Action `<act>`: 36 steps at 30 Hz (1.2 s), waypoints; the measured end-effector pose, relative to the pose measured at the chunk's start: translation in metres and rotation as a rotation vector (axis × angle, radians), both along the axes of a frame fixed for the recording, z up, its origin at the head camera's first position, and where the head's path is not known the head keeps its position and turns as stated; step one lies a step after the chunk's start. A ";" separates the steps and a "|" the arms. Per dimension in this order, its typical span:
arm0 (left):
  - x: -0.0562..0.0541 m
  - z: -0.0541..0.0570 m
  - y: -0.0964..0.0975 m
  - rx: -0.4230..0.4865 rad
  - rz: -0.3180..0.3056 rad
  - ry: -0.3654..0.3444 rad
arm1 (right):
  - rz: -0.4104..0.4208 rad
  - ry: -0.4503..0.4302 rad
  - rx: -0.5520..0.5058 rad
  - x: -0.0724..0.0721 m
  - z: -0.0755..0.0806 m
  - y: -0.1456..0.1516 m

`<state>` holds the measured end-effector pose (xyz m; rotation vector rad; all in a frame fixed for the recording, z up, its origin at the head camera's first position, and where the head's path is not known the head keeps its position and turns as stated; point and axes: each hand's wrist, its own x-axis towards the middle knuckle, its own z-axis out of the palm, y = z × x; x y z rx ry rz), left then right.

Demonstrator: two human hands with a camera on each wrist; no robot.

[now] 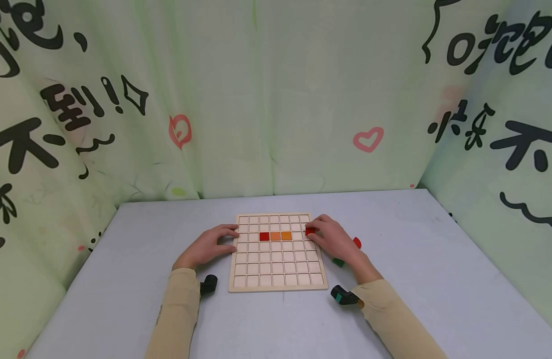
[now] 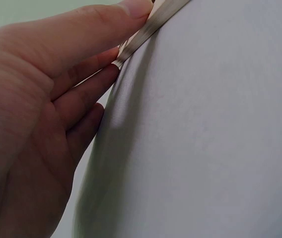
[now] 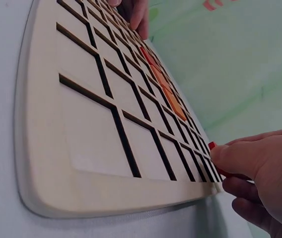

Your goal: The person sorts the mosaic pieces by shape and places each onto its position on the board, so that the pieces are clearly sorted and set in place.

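Observation:
A square wooden grid board (image 1: 277,288) lies flat on the table. In one of its upper rows sit a red tile (image 1: 264,236) and two orange tiles (image 1: 275,236) side by side. My left hand (image 1: 207,244) rests at the board's left edge, fingers and thumb fairly straight; the left wrist view shows the thumb and fingertips (image 2: 112,72) right at the rim. Between thumb and fingers, my right hand (image 1: 333,238) pinches another red tile (image 3: 212,145) at the right end of that same row, over the rightmost squares. The hand partly covers this tile.
Right of the board, a red piece (image 1: 357,242) and a green piece (image 1: 338,262) lie partly hidden by the right hand and forearm. The white table (image 1: 267,326) is bordered by a pale green curtain (image 1: 302,99) with black writing at the sides.

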<state>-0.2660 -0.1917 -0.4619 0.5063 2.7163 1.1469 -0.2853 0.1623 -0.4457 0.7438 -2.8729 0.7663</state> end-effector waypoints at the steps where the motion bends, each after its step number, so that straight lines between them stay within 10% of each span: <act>1: 0.000 0.000 0.000 0.002 0.004 -0.006 | 0.013 -0.005 0.002 -0.001 0.001 -0.002; 36: 0.001 0.000 0.001 0.007 0.016 -0.023 | 0.054 -0.057 0.053 -0.008 0.001 -0.028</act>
